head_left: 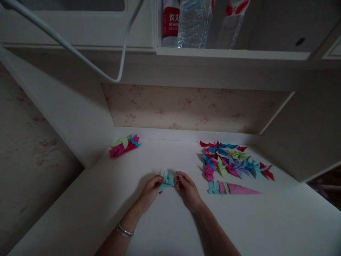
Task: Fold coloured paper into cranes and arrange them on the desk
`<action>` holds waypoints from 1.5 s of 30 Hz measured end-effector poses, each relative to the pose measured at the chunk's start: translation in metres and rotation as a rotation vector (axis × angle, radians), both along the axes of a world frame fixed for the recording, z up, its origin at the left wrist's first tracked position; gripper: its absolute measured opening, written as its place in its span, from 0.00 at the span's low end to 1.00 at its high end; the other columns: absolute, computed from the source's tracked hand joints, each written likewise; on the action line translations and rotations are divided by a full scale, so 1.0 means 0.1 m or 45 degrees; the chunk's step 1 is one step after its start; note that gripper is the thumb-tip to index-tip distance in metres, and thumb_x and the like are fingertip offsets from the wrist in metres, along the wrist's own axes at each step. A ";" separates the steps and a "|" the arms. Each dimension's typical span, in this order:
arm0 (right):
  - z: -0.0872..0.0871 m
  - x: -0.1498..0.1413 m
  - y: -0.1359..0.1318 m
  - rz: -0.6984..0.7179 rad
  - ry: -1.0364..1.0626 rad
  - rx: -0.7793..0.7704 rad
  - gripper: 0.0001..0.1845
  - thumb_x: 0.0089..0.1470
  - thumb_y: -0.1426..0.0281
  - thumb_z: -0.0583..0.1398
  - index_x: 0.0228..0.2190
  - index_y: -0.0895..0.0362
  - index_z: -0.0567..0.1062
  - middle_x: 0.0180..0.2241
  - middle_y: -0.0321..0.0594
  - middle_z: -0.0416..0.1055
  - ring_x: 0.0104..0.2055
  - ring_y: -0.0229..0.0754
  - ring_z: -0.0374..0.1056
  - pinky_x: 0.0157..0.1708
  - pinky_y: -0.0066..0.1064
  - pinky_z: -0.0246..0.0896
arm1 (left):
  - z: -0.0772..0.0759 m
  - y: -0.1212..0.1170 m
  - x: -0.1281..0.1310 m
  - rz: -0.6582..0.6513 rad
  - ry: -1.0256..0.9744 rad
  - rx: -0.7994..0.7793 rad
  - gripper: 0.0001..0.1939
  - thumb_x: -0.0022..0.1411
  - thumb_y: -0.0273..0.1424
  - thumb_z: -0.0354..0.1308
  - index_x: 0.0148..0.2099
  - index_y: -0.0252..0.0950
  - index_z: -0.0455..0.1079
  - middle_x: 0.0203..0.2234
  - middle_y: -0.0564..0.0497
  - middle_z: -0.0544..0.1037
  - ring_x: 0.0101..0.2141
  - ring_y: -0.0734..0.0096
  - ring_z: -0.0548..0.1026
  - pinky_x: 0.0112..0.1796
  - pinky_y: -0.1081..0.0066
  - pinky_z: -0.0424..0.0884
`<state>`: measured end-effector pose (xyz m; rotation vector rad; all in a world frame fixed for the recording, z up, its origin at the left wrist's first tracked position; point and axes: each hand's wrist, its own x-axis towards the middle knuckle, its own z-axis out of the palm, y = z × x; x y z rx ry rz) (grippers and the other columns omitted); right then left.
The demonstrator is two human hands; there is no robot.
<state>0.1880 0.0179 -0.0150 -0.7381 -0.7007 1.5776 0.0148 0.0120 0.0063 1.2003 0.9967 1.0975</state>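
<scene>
- Over the middle of the white worktop [170, 231], a teal folded paper [169, 179] lies between the two hands, with pointed flaps standing up from it
- At its left side, the left hand [149, 192] has its grip closed, thumb and fingers pinching the edge of the teal folded paper; silvery bangles [124, 230] circle this wrist
- At its right side, the right hand [189, 192] has its thumb and fingertips drawn close together; whether this grip has hold of the paper or is only just beside it, I cannot tell
- Towards the back left of the worktop, a small pile of folded papers [124, 146] shows pink, red, pale green and blue
- To the right, a larger cluster of folded papers [231, 161] sits in rough rows, in red, pink, blue, yellow, green, purple and teal
- Just in front of that cluster, a flat row of nested papers [234, 188] runs from teal through pink and green to a long pink point at the right
- Above, clear plastic bottles [194, 25] stand in an open shelf [266, 28], and a pale cable [80, 56] loops down at the left
</scene>
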 end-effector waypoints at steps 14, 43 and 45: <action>0.11 0.09 -0.17 0.404 0.001 0.150 0.28 0.44 0.67 0.69 0.49 0.52 0.72 0.46 0.43 0.73 0.48 0.46 0.67 0.54 0.40 0.52 | -0.02 -0.13 0.17 -0.136 -0.224 -0.141 0.05 0.48 0.23 0.57 0.30 0.34 0.72 0.22 0.56 0.64 0.25 0.77 0.58 0.27 0.75 0.55; 0.11 0.02 -0.28 -0.159 -0.961 0.566 0.07 0.54 0.64 0.61 0.33 0.51 0.80 0.45 0.46 0.70 0.51 0.48 0.64 0.50 0.41 0.61 | -0.14 -0.16 0.33 0.317 0.021 0.027 0.18 0.56 0.43 0.59 0.44 0.36 0.68 0.33 0.50 0.75 0.27 0.72 0.72 0.28 0.73 0.69; 0.08 0.03 -0.28 -0.171 -0.997 0.566 0.07 0.54 0.64 0.61 0.33 0.50 0.80 0.46 0.46 0.69 0.53 0.48 0.63 0.48 0.40 0.63 | -0.16 -0.14 0.32 0.289 0.058 -0.002 0.17 0.55 0.43 0.59 0.40 0.35 0.71 0.29 0.50 0.75 0.27 0.71 0.72 0.29 0.72 0.69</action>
